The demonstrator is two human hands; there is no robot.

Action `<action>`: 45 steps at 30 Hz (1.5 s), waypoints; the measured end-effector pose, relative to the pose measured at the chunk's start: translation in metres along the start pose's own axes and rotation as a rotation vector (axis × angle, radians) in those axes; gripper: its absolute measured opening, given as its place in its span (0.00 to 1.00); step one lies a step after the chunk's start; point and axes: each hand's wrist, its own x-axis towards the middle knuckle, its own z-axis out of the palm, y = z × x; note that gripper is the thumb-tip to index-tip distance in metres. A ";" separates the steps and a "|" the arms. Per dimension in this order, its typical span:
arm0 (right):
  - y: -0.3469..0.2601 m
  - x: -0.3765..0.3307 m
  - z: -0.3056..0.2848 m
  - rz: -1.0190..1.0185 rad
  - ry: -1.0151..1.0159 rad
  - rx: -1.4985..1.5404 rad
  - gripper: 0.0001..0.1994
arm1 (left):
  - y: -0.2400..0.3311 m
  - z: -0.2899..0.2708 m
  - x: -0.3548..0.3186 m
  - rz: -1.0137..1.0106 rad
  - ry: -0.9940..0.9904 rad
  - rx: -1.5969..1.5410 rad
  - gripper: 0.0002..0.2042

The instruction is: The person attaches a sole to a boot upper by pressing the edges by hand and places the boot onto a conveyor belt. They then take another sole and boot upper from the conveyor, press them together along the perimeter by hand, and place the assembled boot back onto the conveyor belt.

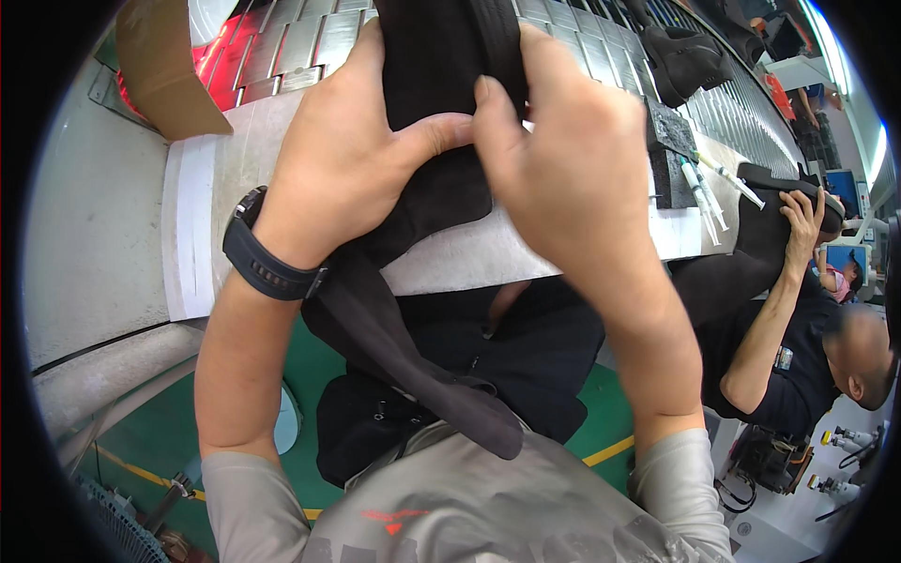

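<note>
A tall black suede-like boot (434, 70) lies between my two hands at the far edge of the work surface. Its long soft shaft (385, 328) drapes off the near edge and down over my lap. My left hand (333, 155), with a dark watch on the wrist, grips the boot from the left, thumb pressed across it. From the right, my right hand (577, 155) closes on the same boot, its thumb beside the left thumb. The fingers behind the boot are hidden, and the top of the boot runs out of view.
Beyond the pale bench (197, 216) runs a metal slat conveyor (305, 42), lit red at left beside a brown cardboard piece (169, 70). Several syringes (704, 197) lie by a dark block (671, 155). Black ankle boots (680, 66) stand farther right. A co-worker (779, 347) handles another boot.
</note>
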 end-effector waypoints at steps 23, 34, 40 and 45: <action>0.001 0.092 -0.052 -0.126 -0.386 -0.098 0.18 | 0.005 0.006 -0.016 -0.085 0.059 0.064 0.54; 0.000 0.129 -0.048 0.131 -0.646 0.186 0.29 | 0.000 0.007 -0.017 -0.057 0.058 0.045 0.56; 0.003 0.124 -0.038 0.005 -0.539 0.103 0.27 | -0.002 0.008 -0.018 -0.045 0.062 0.047 0.56; -0.013 0.099 -0.012 -0.213 -0.150 -0.426 0.24 | -0.004 0.009 -0.015 -0.058 0.053 0.067 0.54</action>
